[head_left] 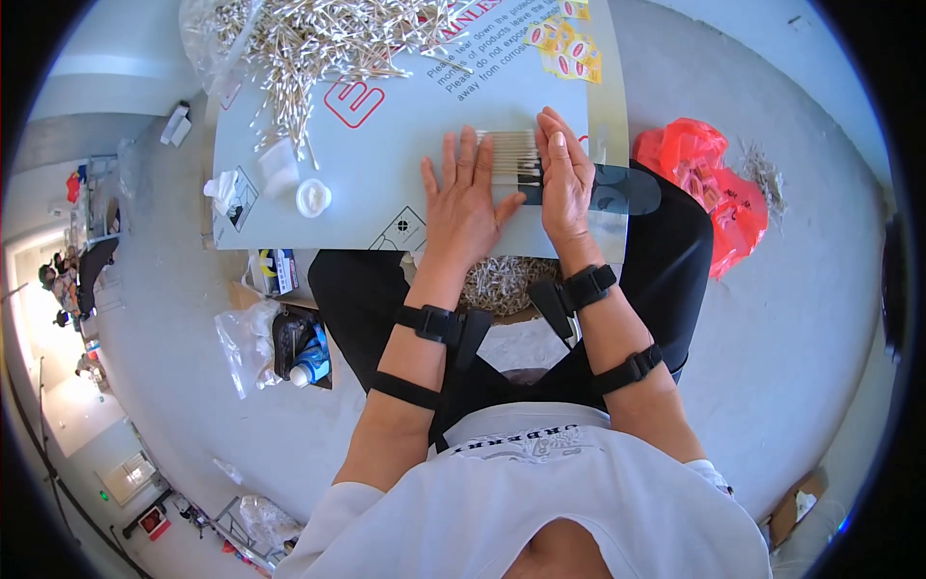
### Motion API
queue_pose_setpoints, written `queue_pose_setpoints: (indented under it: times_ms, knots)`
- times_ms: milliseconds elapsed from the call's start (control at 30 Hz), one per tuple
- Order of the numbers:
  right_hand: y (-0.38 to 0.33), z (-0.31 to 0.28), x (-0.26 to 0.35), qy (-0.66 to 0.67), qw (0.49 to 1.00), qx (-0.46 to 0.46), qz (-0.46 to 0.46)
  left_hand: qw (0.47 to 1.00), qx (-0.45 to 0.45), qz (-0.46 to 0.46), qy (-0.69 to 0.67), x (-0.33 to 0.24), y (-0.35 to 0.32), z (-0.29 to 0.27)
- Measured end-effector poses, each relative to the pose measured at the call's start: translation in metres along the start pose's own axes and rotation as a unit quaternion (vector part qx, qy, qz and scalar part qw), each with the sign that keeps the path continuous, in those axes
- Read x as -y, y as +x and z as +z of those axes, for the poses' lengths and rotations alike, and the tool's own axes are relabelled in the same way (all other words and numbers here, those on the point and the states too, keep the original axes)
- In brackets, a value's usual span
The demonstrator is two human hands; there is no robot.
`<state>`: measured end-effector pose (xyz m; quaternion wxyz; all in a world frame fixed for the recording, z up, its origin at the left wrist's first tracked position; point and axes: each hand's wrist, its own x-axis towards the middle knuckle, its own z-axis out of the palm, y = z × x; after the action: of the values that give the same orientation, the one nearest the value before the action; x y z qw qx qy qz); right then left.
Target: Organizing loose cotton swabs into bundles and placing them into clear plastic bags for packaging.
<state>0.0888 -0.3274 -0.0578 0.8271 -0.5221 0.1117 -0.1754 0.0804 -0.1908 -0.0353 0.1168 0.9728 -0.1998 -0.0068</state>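
Note:
Cotton swabs (513, 152) lie side by side in a neat row on the table sheet, between my two hands. My left hand (463, 207) rests flat with fingers spread, its fingertips at the row's left end. Standing on its edge at the right end is my right hand (565, 188), fingers stretched out and palm turned toward the swab tips. A dark strip with a rounded end (627, 189) runs beneath the row and juts past the table's right edge. Farther back on the left spreads a big loose heap of cotton swabs (328, 43).
A small white round tub (313, 198) and crumpled white tissue (224, 191) sit at the left. Yellow packets (569, 53) lie at the far right corner. Under the table's front edge is a box of swabs (506, 285). A red plastic bag (735, 217) lies on the floor.

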Motion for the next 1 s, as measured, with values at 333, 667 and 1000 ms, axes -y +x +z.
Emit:
queue_pose_setpoints:
  times_ms: [333, 667, 1000]
  knots:
    - [0.001, -0.001, -0.003, -0.009, 0.999, -0.034, -0.025, 0.974, -0.115, 0.009, -0.193, 0.012, 0.015, 0.010]
    - [0.006, 0.013, -0.012, -0.122, 0.989, -0.012, -0.081, 0.673, -0.196, -0.062, -0.711, 0.006, 0.049, 0.026]
    - [0.007, 0.002, 0.004, 0.090, 0.994, -0.037, 0.051, 0.995, -0.048, 0.048, -0.078, -0.006, 0.008, 0.007]
